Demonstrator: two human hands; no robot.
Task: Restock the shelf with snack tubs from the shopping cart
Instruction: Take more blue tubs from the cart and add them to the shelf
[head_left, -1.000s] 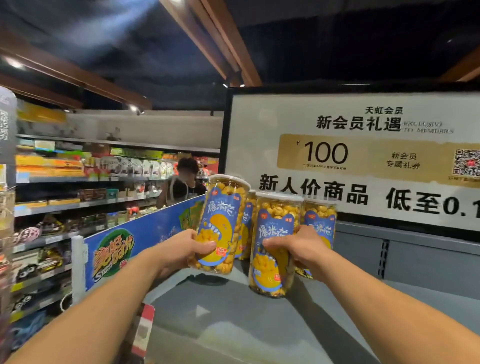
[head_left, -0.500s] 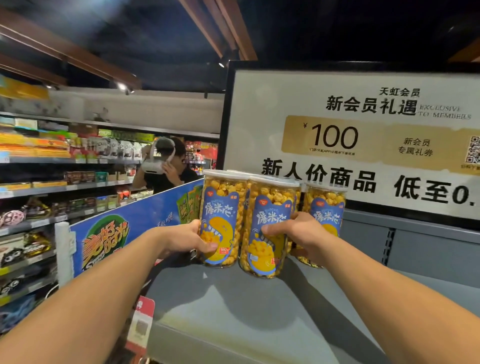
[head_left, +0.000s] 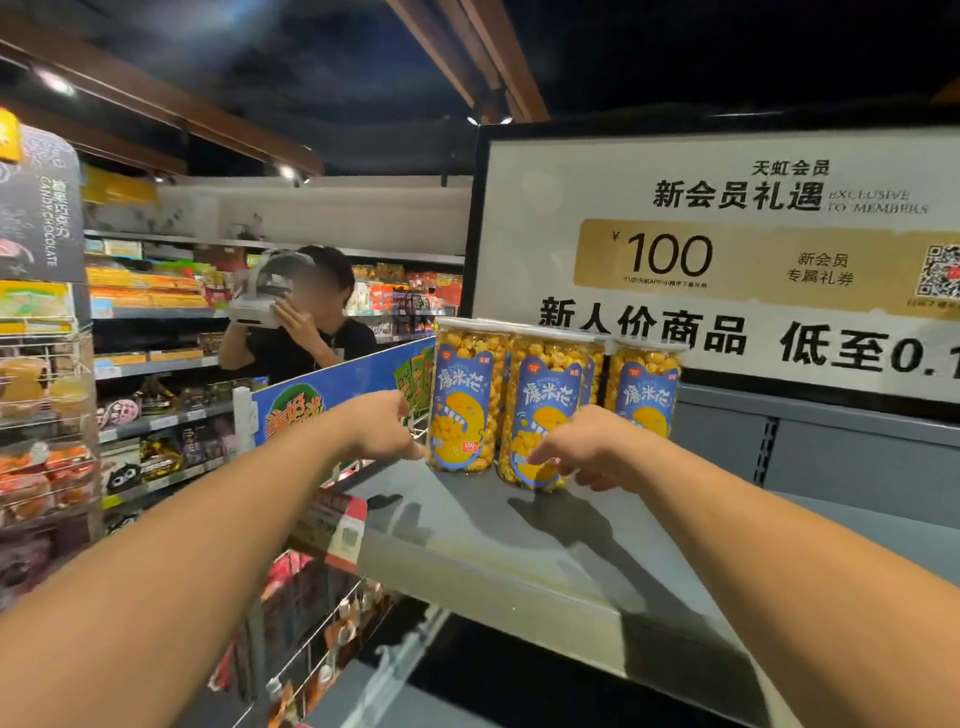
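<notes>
Left tub (head_left: 465, 405), right tub (head_left: 545, 415), on shelf (head_left: 467, 530): probably light, stiff, slick. Grip mid-label, just above fingers (head_left: 543, 457). Left hand (head_left: 382, 431), right hand (head_left: 592, 449): fingers loose beside tubs, holding nothing.

Rear tub (head_left: 596, 365) mostly behind front tub (head_left: 545, 410)

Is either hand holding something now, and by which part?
Nothing seems held. The left hand touches the left tub low on its side, the right hand the middle tub low in front; both stand on the shelf.
</notes>
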